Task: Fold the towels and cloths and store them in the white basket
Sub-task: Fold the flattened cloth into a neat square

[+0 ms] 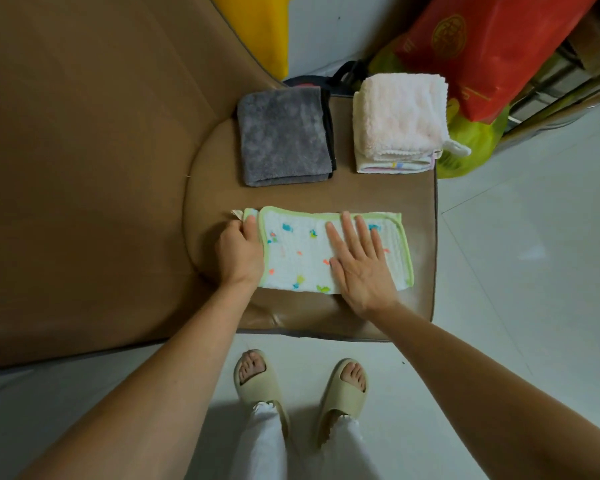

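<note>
Right hand [359, 268] lies flat, fingers spread, on the printed cloth [302, 251] nearer than the grey towel [284, 136]; left hand [241, 249] pinches its left edge; misaligned fold likely if cloth slides.

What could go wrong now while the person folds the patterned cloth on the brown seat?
The patterned cloth lies near the brown seat's front edge; it might slip off during folding. The left hand grips only one end, so the fold may come out uneven. The pink towel sits near the seat's side edge and could fall.
</note>
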